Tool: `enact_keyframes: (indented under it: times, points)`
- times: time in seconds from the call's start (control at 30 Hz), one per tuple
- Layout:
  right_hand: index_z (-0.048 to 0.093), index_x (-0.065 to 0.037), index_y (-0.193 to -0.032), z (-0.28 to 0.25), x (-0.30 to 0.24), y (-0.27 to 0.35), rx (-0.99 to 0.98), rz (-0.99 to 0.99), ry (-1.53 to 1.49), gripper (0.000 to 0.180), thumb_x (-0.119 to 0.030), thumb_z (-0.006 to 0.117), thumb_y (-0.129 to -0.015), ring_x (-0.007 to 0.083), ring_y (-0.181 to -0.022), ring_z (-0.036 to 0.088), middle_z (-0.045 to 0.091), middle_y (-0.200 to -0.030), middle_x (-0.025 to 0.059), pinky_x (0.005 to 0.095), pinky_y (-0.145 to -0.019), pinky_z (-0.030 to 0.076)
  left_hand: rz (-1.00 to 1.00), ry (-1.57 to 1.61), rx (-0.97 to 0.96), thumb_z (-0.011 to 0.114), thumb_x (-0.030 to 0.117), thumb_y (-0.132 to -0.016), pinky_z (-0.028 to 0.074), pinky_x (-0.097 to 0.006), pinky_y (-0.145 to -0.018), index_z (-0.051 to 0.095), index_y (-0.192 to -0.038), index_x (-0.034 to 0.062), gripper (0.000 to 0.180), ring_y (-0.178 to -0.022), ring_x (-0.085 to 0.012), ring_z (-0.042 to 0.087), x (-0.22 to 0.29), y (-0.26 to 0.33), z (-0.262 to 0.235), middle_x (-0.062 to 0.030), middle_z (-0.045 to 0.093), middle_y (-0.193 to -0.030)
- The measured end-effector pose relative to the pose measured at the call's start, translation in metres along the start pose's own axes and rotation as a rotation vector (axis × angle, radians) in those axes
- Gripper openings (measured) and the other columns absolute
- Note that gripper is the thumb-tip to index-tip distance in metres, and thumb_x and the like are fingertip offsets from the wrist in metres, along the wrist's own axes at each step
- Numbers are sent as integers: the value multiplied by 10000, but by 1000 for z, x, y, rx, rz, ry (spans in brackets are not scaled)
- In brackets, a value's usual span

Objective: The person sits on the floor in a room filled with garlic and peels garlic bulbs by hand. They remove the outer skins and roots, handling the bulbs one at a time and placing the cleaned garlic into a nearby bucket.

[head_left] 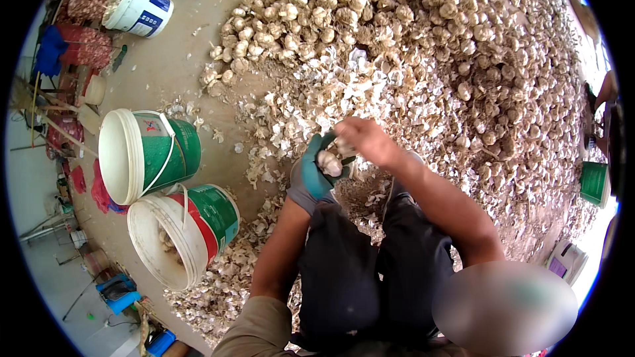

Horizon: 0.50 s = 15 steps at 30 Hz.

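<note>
My left hand (312, 173), in a teal and dark work glove, is closed around a whitish garlic bulb (329, 163) in front of my knees. Just right of the bulb is my bare right hand (368, 141), its fingers curled together. What those fingers pinch, if anything, is hidden and slightly blurred. Loose papery garlic skins (344, 96) lie thick on the floor ahead of both hands. Beyond and to the right spreads a large heap of whole garlic bulbs (423, 20).
On my left, a green and white bucket (178, 149) lies tipped beside a red, green and white bucket (210, 221) with a few bulbs inside. A white and blue bucket (142, 10) and filled red mesh sacks (91, 0) are farther off. A green bucket (594, 184) is far right.
</note>
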State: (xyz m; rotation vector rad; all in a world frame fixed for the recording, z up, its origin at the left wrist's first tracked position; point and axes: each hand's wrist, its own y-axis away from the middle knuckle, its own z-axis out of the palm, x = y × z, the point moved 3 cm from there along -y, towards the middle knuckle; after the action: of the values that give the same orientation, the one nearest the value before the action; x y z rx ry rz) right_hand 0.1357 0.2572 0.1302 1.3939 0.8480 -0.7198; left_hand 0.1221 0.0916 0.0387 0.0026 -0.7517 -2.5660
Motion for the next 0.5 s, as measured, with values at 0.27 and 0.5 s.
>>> enact_keyframes:
  times: [0.27,0.5]
  points:
    - [343,-48,-1475,24,-67,60,-100,-294,243,719,-551,441,-970,342,-1416,296,339,-1514,212,448,-1164,246,180,64,-274,456,341,-991,531,-371,-912,447,-1385,41,496,-1159,-225,566,9,79,67,-120,568,-1299]
    - [612,52,-1126,-39,10,120,290,-156,-167,568,-477,470,-976,244,-1033,620,658,-1044,162,358,-892,474,1207,-424,152,548,153,-923,527,-291,-804,518,-1251,53,343,-922,-151,568,155,321,-35,-57,575,-1108]
